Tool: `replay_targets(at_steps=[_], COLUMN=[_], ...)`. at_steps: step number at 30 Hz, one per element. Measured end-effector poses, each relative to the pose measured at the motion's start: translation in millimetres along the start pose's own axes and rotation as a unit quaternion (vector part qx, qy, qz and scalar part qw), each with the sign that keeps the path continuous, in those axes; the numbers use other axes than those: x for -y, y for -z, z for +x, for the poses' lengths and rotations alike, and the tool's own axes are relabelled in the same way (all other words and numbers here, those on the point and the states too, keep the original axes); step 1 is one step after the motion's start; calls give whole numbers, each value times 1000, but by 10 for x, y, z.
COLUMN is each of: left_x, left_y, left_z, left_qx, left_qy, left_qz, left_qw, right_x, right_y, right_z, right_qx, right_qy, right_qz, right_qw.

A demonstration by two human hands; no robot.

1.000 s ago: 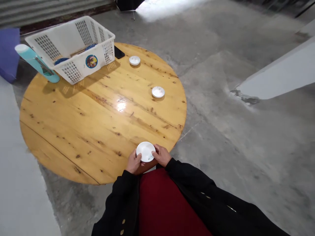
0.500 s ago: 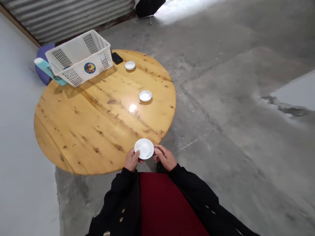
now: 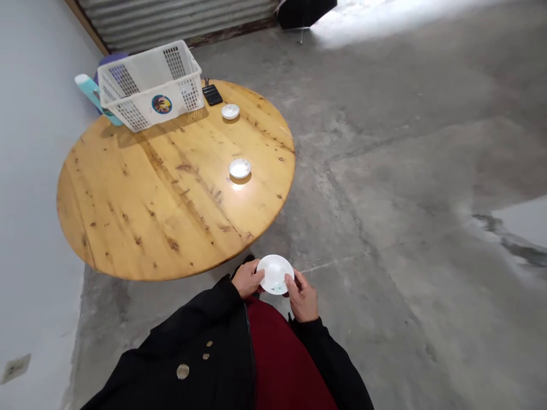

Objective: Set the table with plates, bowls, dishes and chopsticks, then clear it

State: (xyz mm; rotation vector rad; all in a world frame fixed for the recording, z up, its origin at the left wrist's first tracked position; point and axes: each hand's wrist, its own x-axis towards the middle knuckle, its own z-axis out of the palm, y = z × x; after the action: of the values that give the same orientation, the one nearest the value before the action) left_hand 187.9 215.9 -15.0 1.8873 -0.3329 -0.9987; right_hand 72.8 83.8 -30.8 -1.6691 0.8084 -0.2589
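A small white dish (image 3: 274,273) with faint green marks is between my two hands, held in front of my body just off the table's near edge. My left hand (image 3: 249,279) grips its left rim, thumb on top. On the right rim, my right hand (image 3: 302,297) has its thumb over the edge and fingers beneath. Two similar white dishes lie on the wooden table: a nearer dish (image 3: 240,168) and a farther dish (image 3: 231,111).
The round wooden table (image 3: 128,193) carries a white plastic basket (image 3: 141,102) at the back left. A black phone (image 3: 212,95) lies beside the basket, and a turquoise object (image 3: 92,91) leans at its left. A white wall (image 3: 29,188) runs along the left; concrete floor (image 3: 405,228) is on the right.
The held dish has shifted right, away from the table edge. My right hand has closed on its rim, and my view has turned. The two dishes on the table stay put.
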Motion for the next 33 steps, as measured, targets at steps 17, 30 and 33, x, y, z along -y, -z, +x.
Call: replay_targets(at_steps=[17, 30, 33], left_x=[-769, -1156, -1210], left_y=[526, 1179, 1268], left_z=[1353, 1984, 2176], left_qx=[-165, -311, -352], left_qy=[64, 116, 124], left_qz=[-5, 156, 147], left_qw=[984, 930, 916], right_x=[709, 1199, 1306], right_y=[-183, -782, -945], right_z=[2313, 3393, 3717], right_qx=[198, 242, 240], right_qy=[20, 124, 203], right_qz=[-82, -188, -243], right_qw=[977, 944, 917])
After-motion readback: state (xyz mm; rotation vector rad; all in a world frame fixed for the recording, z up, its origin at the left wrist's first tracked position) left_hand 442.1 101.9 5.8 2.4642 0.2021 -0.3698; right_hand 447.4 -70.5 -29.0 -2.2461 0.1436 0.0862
